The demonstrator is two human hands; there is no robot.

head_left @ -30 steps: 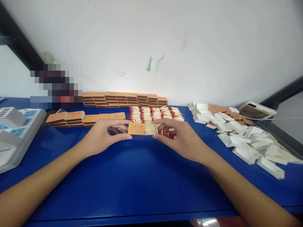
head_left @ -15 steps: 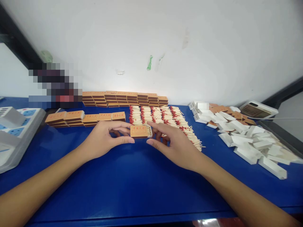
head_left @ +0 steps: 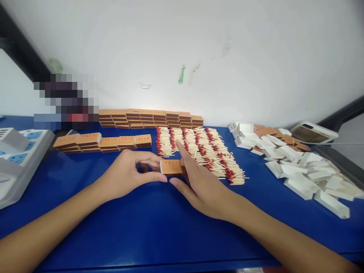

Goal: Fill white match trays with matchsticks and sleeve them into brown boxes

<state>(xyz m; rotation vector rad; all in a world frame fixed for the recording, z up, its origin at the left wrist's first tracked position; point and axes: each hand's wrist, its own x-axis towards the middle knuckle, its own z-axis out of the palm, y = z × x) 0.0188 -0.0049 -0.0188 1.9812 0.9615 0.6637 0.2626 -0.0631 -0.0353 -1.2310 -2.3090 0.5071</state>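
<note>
An orange matchbox with red print is held level just above the blue table, between my two hands. My left hand grips its left end, fingers behind and thumb below. A bit of white inner tray shows at that end. Around the right end curves my right hand, its index finger raised and its thumb low in front; the other fingers are partly hidden behind the box. Just beyond my hands lie rows of red-tipped matches.
Stacked matchboxes line the wall, and a shorter row of matchboxes stands nearer on the left. White empty trays are heaped at right, beside loose orange sleeves. A power strip lies on the blue table at far left.
The match-filled tray, which stuck out at the right end, no longer shows there. The matchbox and both hands have come slightly nearer and rightward; my right hand now covers the box's right end.
</note>
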